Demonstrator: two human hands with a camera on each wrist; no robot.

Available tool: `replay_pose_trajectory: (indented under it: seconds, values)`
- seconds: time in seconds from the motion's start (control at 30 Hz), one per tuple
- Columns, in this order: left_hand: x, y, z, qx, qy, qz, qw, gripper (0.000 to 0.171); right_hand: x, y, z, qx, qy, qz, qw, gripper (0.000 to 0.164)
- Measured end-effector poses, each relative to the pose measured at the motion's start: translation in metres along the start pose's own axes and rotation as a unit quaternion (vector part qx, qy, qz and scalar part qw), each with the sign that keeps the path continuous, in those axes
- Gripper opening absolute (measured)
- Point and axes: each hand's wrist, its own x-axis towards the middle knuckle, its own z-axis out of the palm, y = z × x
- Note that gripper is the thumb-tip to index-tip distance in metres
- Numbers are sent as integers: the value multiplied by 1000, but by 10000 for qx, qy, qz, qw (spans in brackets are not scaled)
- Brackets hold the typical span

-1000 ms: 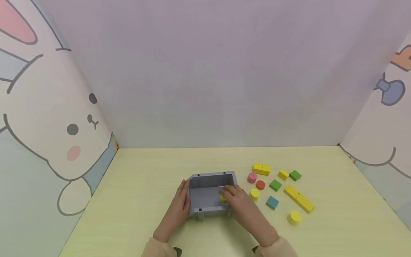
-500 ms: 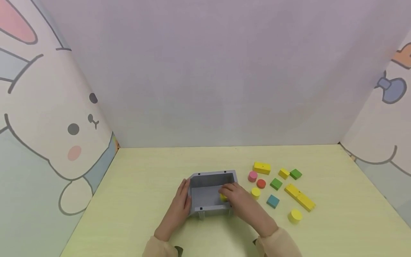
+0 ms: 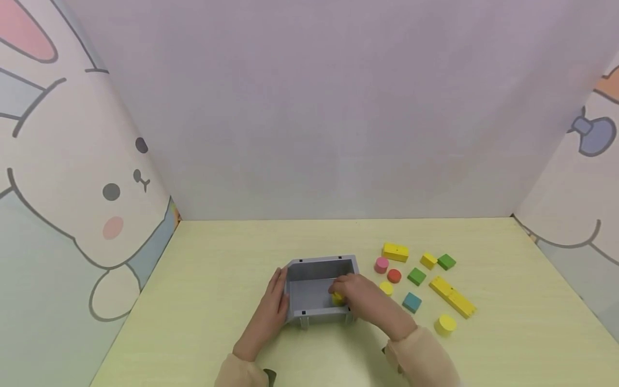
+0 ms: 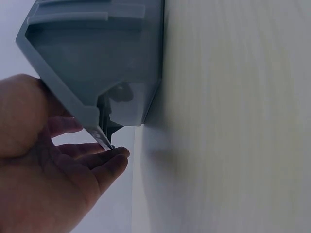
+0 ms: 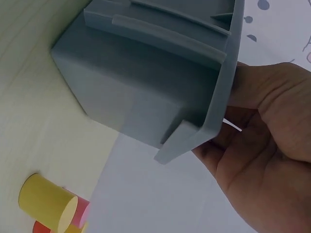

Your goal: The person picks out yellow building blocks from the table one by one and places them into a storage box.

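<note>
Grey bin [image 3: 307,295]: likely light, stiff; hold by rim [image 3: 319,312]. Left hand [image 3: 272,309] straight-fingered at its left; right hand [image 3: 361,296] pinches yellow block [image 3: 337,301].

The pale counter [image 3: 217,269] is carrying one grey box [image 3: 325,319]. To the right of this box, a long yellow block [image 3: 452,296], a blue block [image 3: 412,302], two green blocks [image 3: 416,277] and several round blocks [image 3: 445,324] are lying.

Left hand [image 3: 272,305] lies straight-fingered; right hand [image 3: 364,297] curls, apparently pinching.
</note>
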Motion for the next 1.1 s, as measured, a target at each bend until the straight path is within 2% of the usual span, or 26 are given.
replay_pose_trajectory:
  seconds: [0.17,0.53,0.77,1.1]
  values:
    - [0,-1,0,19,36,30,10000,51,4,3,-2,175,-123,-88,9997,29]
    - [0,-3,1,3,-11,37,10000,51,14,6,-4,100,-855,252,9960,25]
    - [0,-3,2,1,11,47,10000,51,17,10,-1,-79,-925,168,9955,20]
    - [-1,-3,1,-7,5,22,10000,51,20,11,3,-165,-1051,321,9938,13]
